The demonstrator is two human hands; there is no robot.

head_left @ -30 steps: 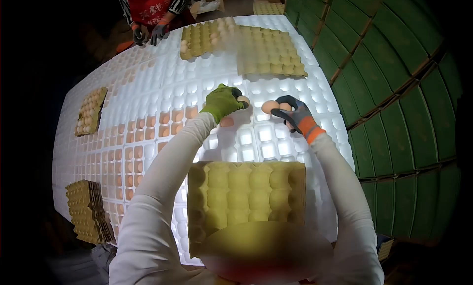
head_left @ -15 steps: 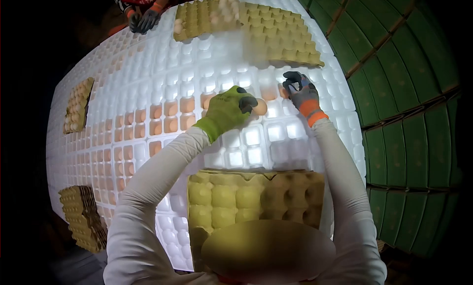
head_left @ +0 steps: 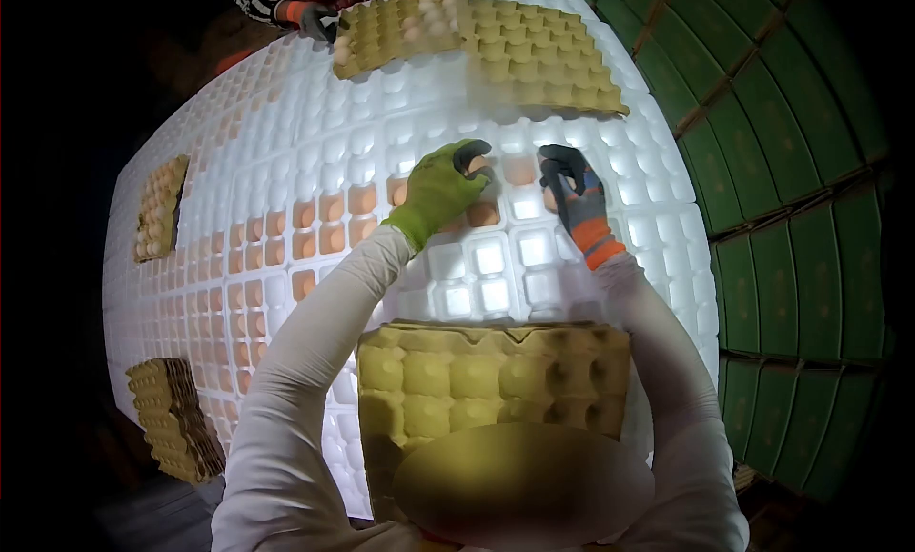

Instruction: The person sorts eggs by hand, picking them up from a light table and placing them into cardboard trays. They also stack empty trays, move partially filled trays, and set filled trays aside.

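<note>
The left hand (head_left: 437, 188), in a green glove, has its fingers (head_left: 469, 157) curled tight around 1 brown egg (head_left: 477, 165), held just above the backlit cell grid (head_left: 496, 266), near the middle of the table. The right hand (head_left: 575, 197), in a grey glove with an orange cuff, hovers just beside it with its fingers (head_left: 556, 161) bent down over the cells. Whether they grip anything I cannot tell.

Between the 2 hands, 1 cell holds a glowing egg (head_left: 519, 172), and another filled cell (head_left: 483, 214) sits right under the left hand. A band of eggs in cells (head_left: 329, 223) runs off to the left, while the cells nearest the person are bare and bright.

Close to the chest lies an empty pulp egg tray (head_left: 496, 380). At the far end sit 2 more: the far left tray (head_left: 381, 37), with pale eggs (head_left: 426, 10) in its upper rows, and the far right tray (head_left: 548, 61), with its cups empty (as far as the blur allows). A side tray (head_left: 157, 209) on the left edge is full of eggs, and a stack of trays (head_left: 172, 419) stands lower left. A co-worker's gloved hand (head_left: 317, 20) touches the far left tray.
</note>
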